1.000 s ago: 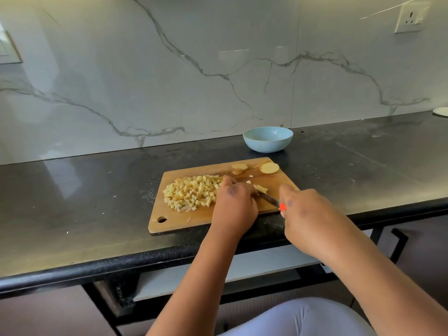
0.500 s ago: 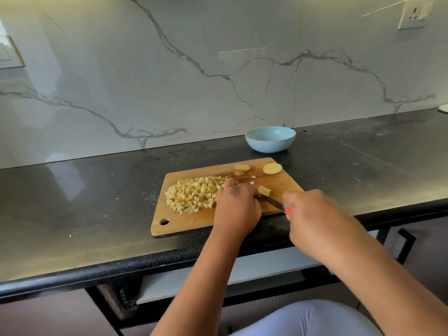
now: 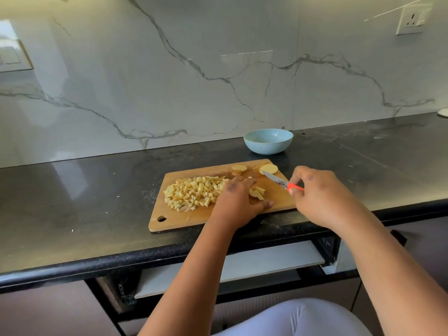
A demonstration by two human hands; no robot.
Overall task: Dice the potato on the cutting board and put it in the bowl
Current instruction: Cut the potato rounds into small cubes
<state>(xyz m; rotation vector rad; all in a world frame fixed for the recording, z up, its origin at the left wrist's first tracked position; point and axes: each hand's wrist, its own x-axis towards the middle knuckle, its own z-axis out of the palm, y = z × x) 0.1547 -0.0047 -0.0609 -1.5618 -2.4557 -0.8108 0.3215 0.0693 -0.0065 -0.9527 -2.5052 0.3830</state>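
Most of the potato was cut, by my guess: a pile of cubes [image 3: 194, 193] lay on the cutting board [image 3: 274, 200] | head view: left hand [image 3: 238, 198] lay flat by fresh-cut pieces [image 3: 257, 192] | right hand [image 3: 317, 192] gripped the knife [image 3: 278, 181] | two slices [image 3: 268, 169] uncut | bowl [image 3: 268, 141] looked empty

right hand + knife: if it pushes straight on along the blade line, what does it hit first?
Likely the potato slice at the board's far corner: the knife in the right hand points at it. Blade height is unclear, so it might pass above.
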